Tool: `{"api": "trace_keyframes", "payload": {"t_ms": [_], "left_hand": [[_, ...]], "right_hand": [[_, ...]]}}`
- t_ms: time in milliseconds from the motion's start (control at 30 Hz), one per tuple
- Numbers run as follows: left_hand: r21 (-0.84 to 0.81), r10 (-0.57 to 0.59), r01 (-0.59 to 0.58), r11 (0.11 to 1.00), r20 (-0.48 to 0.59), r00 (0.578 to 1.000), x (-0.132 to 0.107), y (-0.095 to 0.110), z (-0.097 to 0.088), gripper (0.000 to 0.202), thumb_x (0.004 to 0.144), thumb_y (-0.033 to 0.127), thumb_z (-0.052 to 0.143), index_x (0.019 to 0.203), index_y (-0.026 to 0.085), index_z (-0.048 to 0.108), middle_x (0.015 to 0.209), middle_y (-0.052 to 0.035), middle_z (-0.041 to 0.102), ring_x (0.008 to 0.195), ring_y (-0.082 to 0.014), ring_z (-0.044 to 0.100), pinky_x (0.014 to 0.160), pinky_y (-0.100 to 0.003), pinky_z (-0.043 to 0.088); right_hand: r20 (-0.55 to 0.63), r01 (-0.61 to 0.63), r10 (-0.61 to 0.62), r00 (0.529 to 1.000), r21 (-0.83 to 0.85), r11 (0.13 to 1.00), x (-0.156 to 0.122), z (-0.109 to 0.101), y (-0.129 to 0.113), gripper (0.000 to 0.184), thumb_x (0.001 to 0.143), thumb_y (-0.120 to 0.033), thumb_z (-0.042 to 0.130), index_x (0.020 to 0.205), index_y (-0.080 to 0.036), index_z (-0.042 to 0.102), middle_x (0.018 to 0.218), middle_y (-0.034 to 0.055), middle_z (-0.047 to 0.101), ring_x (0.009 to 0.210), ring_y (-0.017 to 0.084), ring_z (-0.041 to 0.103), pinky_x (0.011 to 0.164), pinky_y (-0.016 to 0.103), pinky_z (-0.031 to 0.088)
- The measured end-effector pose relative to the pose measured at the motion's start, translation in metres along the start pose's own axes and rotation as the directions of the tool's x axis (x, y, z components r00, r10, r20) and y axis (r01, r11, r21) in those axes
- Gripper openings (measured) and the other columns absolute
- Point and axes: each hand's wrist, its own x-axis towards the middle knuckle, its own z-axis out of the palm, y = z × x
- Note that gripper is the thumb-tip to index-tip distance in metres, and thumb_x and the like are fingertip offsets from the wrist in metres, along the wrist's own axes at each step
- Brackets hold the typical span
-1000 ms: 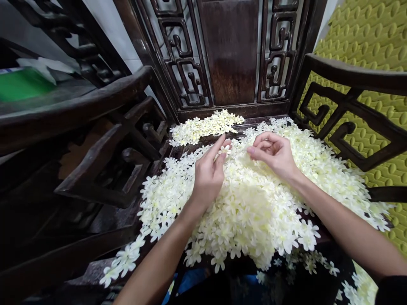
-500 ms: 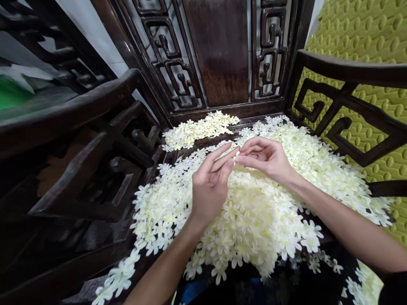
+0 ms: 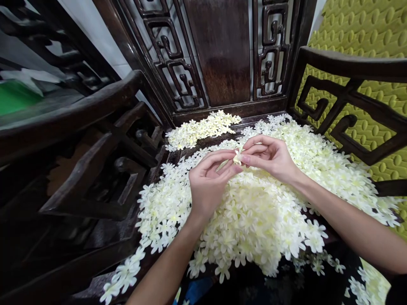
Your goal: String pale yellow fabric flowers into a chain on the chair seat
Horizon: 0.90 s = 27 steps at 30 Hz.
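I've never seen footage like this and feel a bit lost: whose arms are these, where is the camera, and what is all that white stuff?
The camera sits on a person's head, looking forward and down, so the two bare arms are their own. The left hand and right hand meet at the fingertips, pinching one small flower piece between them. Beneath lies a big heap of cream-white artificial flowers on the seat of a dark carved wooden chair. A smaller pile lies apart near the chair back.

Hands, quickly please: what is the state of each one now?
Left hand: fingers pinched on the small white flower.
Right hand: fingertips pinched on the same flower, above the flower pile.
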Motion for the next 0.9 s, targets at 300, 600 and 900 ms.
{"api": "trace_keyframes", "payload": {"t_ms": [300,600,900], "left_hand": [[0.072,-0.016,0.018,0.997,-0.035,0.999,-0.001,-0.0012,0.0005,0.011,0.085,0.026,0.075,0.092,0.019,0.078,0.102,-0.0061,0.076,0.101,-0.0183,0.071,0.095,-0.034,0.058],[0.09,-0.029,0.036,0.995,-0.072,0.997,-0.0028,-0.0007,0.0016,0.01,0.084,0.027,0.075,0.09,0.02,0.079,0.101,-0.006,0.077,0.099,-0.0193,0.072,0.094,-0.036,0.059],[0.064,-0.018,0.023,0.998,-0.075,0.997,-0.0018,-0.0023,0.0023,0.007,0.084,0.025,0.076,0.089,0.02,0.079,0.101,-0.0059,0.077,0.102,-0.0195,0.071,0.096,-0.037,0.058]], "right_hand": [[0.017,-0.014,0.014,1.0,0.007,1.0,-0.0011,0.0007,-0.001,0.031,0.073,-0.019,0.087,0.099,-0.019,0.071,0.088,0.0025,0.081,0.075,0.013,0.076,0.07,0.022,0.063],[0.015,-0.031,0.031,0.999,-0.003,1.0,-0.0013,-0.0003,0.0007,0.03,0.075,-0.022,0.086,0.1,-0.02,0.071,0.089,0.0034,0.081,0.078,0.016,0.077,0.069,0.025,0.063],[0.016,-0.015,0.015,1.0,-0.001,1.0,-0.0008,-0.0008,0.0018,0.03,0.075,-0.018,0.085,0.1,-0.02,0.071,0.09,0.0035,0.081,0.075,0.015,0.077,0.067,0.023,0.062]]}}
